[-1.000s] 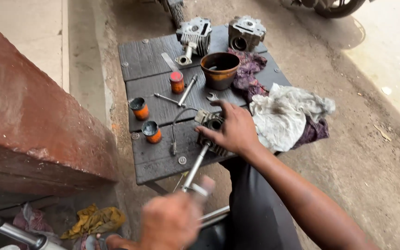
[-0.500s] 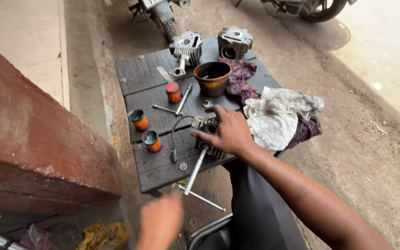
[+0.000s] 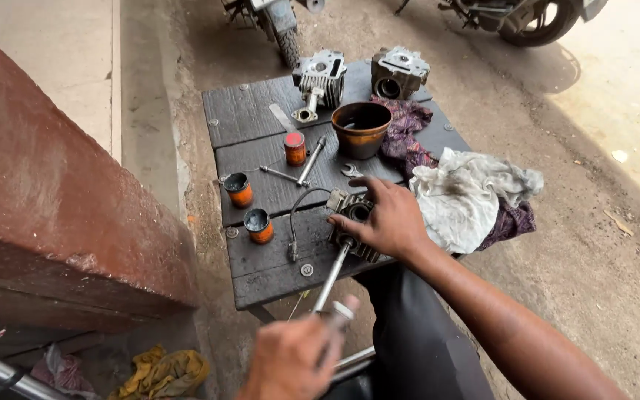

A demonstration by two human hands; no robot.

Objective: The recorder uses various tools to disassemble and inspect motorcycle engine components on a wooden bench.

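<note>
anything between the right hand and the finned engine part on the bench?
Nothing visible. The right hand already rests on the finned engine part, fingers spread over its top. The left hand grips the handle end of the long metal tool that runs up into the part.

An outdoor roadside motorcycle repair spot. A low dark wooden table [image 3: 261,111] stands on bare dirt ground [image 3: 594,244], carrying engine cylinder heads [image 3: 318,74], a wrench [image 3: 350,171], greasy rags [image 3: 464,196] and a bowl [image 3: 361,127]. Motorcycle wheels [image 3: 527,18] show at the far edge, and a red wall [image 3: 61,215] runs along the left.
</note>
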